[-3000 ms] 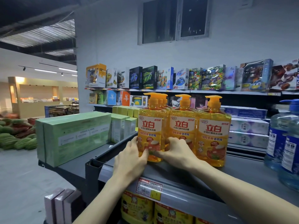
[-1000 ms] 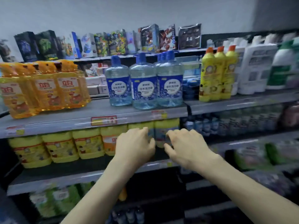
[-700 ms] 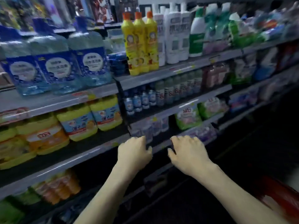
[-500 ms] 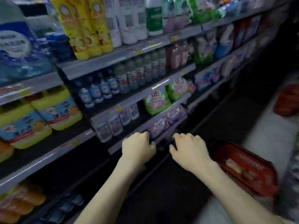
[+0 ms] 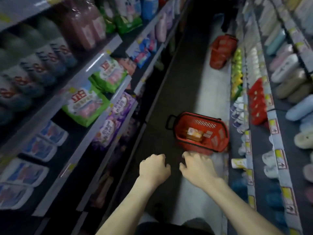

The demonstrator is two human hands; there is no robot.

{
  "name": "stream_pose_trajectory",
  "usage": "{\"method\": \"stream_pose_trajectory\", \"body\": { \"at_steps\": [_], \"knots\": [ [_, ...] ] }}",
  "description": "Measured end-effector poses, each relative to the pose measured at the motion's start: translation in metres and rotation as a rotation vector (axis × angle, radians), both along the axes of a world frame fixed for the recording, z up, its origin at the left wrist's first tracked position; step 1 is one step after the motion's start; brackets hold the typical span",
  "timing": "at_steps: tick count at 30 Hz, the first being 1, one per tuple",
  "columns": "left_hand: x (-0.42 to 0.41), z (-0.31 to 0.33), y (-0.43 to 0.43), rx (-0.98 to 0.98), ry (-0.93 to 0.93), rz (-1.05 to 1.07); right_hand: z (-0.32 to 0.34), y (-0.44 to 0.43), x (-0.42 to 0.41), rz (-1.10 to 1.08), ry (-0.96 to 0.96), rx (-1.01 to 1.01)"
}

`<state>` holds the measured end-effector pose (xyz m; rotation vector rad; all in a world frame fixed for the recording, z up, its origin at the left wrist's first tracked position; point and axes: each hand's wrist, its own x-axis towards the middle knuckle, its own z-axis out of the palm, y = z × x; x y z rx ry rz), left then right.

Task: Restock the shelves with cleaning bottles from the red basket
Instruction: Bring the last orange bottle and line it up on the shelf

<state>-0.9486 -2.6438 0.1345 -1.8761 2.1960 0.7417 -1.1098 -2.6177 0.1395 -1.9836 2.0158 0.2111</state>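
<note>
A red basket (image 5: 213,143) with a black handle stands on the aisle floor ahead and to the right. An orange bottle (image 5: 194,134) lies inside it beside other packs. My left hand (image 5: 155,168) and my right hand (image 5: 197,167) hover side by side in the air just short of the basket. Both hold nothing, with fingers loosely curled. The shelves (image 5: 94,133) on the left carry bags and bottles of cleaning goods.
A second red basket (image 5: 220,51) stands farther down the aisle on the right. The right-hand shelf unit (image 5: 274,143) holds slippers and small packs. A narrow grey floor strip (image 5: 208,92) runs between the two shelf units.
The view swung from the top shelf of yellow bottles down and right to the aisle floor. My hands left the bottles and now hang empty near the red basket.
</note>
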Motion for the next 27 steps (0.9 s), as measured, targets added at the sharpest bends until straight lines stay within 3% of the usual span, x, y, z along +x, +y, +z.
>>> {"method": "stream_pose_trajectory", "body": {
  "at_steps": [11, 20, 27],
  "knots": [
    [-0.1, -0.069, -0.088, 0.192, -0.065, -0.19, -0.072, -0.053, -0.104, -0.182, -0.024, 0.202],
    [-0.213, -0.098, -0.176, 0.314, -0.123, -0.196, -0.112, -0.138, -0.205, -0.131, -0.074, 0.323],
    [-0.254, -0.128, -0.233, 0.393, -0.165, -0.185, -0.148, -0.199, -0.245, -0.087, -0.114, 0.43]
  ]
}}
